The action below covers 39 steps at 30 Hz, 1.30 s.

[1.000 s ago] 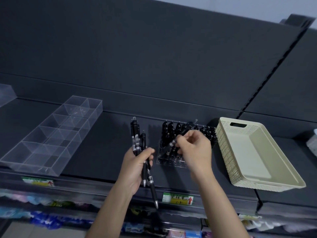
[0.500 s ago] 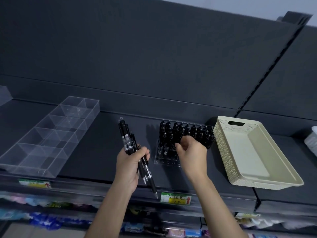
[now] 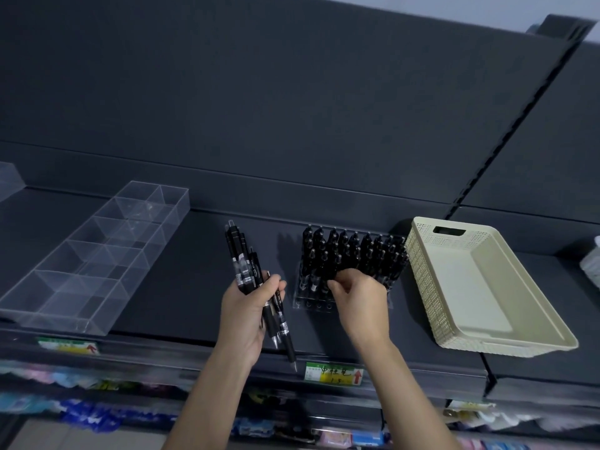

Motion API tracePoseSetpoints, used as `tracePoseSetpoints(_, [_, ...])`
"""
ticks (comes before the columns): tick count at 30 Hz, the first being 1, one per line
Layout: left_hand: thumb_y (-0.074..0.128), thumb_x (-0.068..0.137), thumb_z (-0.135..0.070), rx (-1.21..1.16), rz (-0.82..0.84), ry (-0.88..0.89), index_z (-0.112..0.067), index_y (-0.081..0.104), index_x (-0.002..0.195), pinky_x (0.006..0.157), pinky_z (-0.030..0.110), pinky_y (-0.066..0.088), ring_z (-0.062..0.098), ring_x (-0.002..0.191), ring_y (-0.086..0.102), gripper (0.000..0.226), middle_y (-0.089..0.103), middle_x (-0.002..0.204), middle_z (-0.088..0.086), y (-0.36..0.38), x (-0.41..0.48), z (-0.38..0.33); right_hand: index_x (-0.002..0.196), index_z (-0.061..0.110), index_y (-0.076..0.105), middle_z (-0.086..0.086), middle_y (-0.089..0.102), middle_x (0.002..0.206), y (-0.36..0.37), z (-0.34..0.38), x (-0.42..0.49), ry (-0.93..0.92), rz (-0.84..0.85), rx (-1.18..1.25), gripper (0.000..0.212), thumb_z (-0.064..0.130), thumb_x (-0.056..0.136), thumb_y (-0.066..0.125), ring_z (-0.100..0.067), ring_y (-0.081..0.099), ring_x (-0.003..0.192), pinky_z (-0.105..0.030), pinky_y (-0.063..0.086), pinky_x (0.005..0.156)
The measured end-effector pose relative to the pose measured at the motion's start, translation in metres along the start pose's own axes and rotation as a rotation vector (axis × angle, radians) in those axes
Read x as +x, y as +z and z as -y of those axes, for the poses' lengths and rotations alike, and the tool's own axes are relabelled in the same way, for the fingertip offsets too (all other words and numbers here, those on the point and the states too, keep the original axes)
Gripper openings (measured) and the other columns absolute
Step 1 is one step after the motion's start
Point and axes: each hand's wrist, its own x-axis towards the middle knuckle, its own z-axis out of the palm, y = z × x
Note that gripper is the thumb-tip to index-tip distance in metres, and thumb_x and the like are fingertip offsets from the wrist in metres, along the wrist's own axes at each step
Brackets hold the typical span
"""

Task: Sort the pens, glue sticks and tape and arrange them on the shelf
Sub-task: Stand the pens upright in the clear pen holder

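Observation:
My left hand (image 3: 246, 306) grips a bundle of several black click pens (image 3: 242, 254), their clicker ends up and tips pointing down past the shelf edge. Right of it a clear pen rack (image 3: 311, 305) stands on the dark shelf (image 3: 194, 271), packed with upright black pens (image 3: 357, 248). My right hand (image 3: 360, 300) is at the rack's front rows, fingers curled and pinching a black pen that stands among the others. That pen is mostly hidden behind my fingers.
A clear divided tray (image 3: 97, 254) lies on the shelf at the left. A beige perforated basket (image 3: 487, 287) sits at the right, close to the rack. A white object (image 3: 592, 267) shows at the far right edge. Price labels (image 3: 334, 373) line the shelf front.
A second ago my right hand held a pen slanted over the rack; it has since come down into the front rows. My left hand and its bundle have barely shifted.

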Motion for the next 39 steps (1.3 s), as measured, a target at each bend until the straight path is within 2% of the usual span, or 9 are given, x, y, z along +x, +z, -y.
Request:
tracePoseSetpoints(4, [0.071,0.082,-0.005,-0.033,0.028,0.010,-0.007,0.064,0.103,0.077,0.029,0.054,0.015,0.083,0.072,0.022,0.071,0.090,0.007,0.003,-0.002,0.000,0.085,0.014,0.071,0.004,0.067,0.069,-0.009,0.000,-0.007,0.048,0.080,0.054,0.016,0.029,0.087,0.067,-0.008,0.061,0.064,-0.013,0.040,0.052])
tracePoseSetpoints(7, [0.071,0.080,-0.005,-0.081,0.066,-0.011,-0.004,0.063,0.109,0.082,0.032,0.055,0.014,0.083,0.071,0.030,0.070,0.096,0.010,0.009,-0.005,0.002,0.080,0.017,0.071,0.005,0.068,0.072,-0.005,0.009,-0.018,0.034,0.324,0.238,0.009,0.025,0.083,0.071,-0.006,0.062,0.065,-0.018,0.048,0.064])
tracePoseSetpoints(9, [0.073,0.074,-0.008,-0.102,0.089,-0.027,-0.008,0.063,0.106,0.082,0.034,0.055,0.015,0.084,0.070,0.033,0.070,0.097,0.009,0.014,-0.008,0.002,0.079,0.014,0.071,0.003,0.068,0.069,-0.001,0.015,-0.024,0.012,0.471,0.309,0.008,0.021,0.083,0.072,-0.004,0.060,0.061,-0.018,0.050,0.063])
tracePoseSetpoints(11, [0.074,0.068,-0.012,-0.114,0.099,-0.028,-0.010,0.064,0.101,0.078,0.032,0.056,0.016,0.087,0.070,0.035,0.070,0.098,0.010,0.015,-0.009,0.002,0.078,0.009,0.070,0.004,0.064,0.065,0.001,0.017,-0.028,-0.022,0.503,0.341,0.008,0.015,0.084,0.070,0.000,0.056,0.056,-0.015,0.047,0.059])
tracePoseSetpoints(17, [0.065,0.087,-0.008,-0.149,0.053,-0.058,-0.004,0.061,0.106,0.081,0.035,0.056,0.023,0.094,0.070,0.020,0.070,0.099,0.012,0.013,-0.005,0.005,0.070,0.019,0.058,0.006,0.060,0.063,-0.013,0.009,-0.023,-0.078,0.371,0.155,0.015,0.013,0.082,0.064,-0.007,0.053,0.054,-0.021,0.046,0.054])
tracePoseSetpoints(21, [0.066,0.088,-0.010,-0.156,-0.003,-0.120,-0.011,0.057,0.089,0.062,0.023,0.054,0.012,0.068,0.057,0.009,0.058,0.079,0.001,0.008,0.001,0.004,0.078,0.016,0.056,0.012,0.058,0.066,-0.033,0.001,-0.014,-0.023,-0.008,0.191,0.011,0.012,0.085,0.063,0.002,0.052,0.059,-0.004,0.039,0.051])
tracePoseSetpoints(24, [0.065,0.088,-0.009,-0.137,-0.013,-0.126,-0.012,0.057,0.086,0.056,0.021,0.050,0.010,0.064,0.052,0.009,0.056,0.076,-0.001,0.005,0.003,0.005,0.083,0.011,0.056,0.012,0.055,0.069,-0.039,-0.003,-0.007,0.030,-0.219,0.189,0.009,0.014,0.088,0.063,0.000,0.052,0.063,-0.001,0.038,0.054])
tracePoseSetpoints(34, [0.065,0.089,-0.014,-0.053,-0.004,-0.091,-0.006,0.057,0.091,0.050,0.017,0.049,0.010,0.063,0.057,0.012,0.058,0.075,0.002,0.000,0.004,0.005,0.086,0.004,0.059,-0.003,0.062,0.073,-0.021,-0.006,0.002,0.006,-0.111,0.039,0.015,0.018,0.092,0.059,-0.013,0.054,0.062,-0.023,0.040,0.058])
tracePoseSetpoints(39, [0.053,0.092,0.001,-0.060,-0.014,-0.112,-0.002,0.055,0.100,0.052,0.020,0.051,0.015,0.067,0.056,0.009,0.054,0.079,0.009,-0.004,0.004,0.004,0.088,0.000,0.061,-0.008,0.066,0.076,-0.010,-0.007,0.003,0.009,-0.023,-0.032,0.017,0.017,0.092,0.058,-0.019,0.058,0.065,-0.029,0.048,0.061])
